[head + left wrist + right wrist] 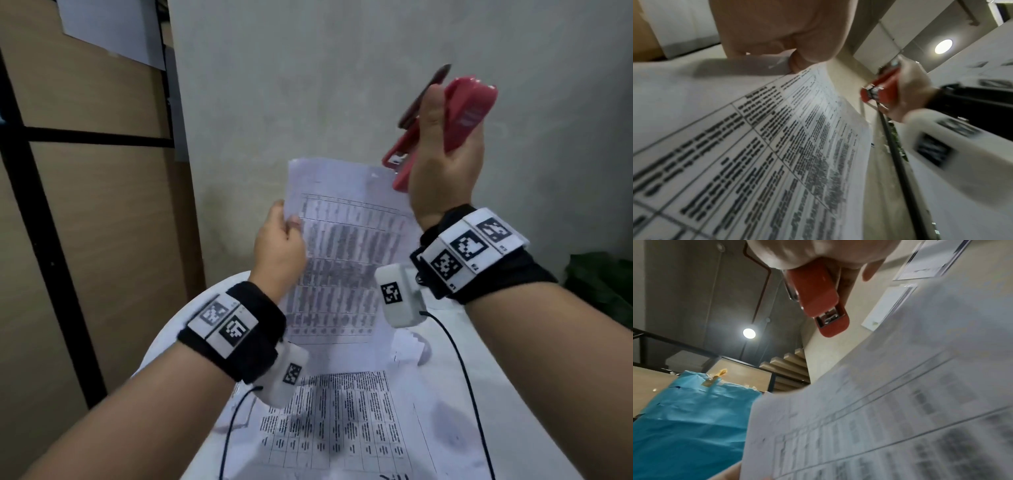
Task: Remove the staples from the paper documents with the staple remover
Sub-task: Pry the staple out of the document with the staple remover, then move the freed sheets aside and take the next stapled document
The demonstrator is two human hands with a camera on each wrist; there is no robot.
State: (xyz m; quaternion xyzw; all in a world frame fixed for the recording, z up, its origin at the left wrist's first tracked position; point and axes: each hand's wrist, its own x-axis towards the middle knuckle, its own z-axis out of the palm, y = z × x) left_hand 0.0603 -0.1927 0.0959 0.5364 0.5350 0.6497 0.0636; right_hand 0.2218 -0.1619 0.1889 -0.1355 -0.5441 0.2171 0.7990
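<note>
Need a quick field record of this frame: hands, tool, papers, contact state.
left hand: pinches the held sheet at its left edge, lifted off the table
right hand: grips the red stapler-style tool, raised, plus a dark pen-like item
tool-to-paper contact: none; tool nose sits apart from the sheet's top right corner
other papers: printed sheet flat on the table
staple: not discernible, frames blurred

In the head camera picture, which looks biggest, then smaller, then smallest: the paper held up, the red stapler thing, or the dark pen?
1. The held paper, clearly biggest.
2. The red stapler-like tool in the right hand.
3. The dark pen, smallest, though partly hidden behind the thumb.
</note>
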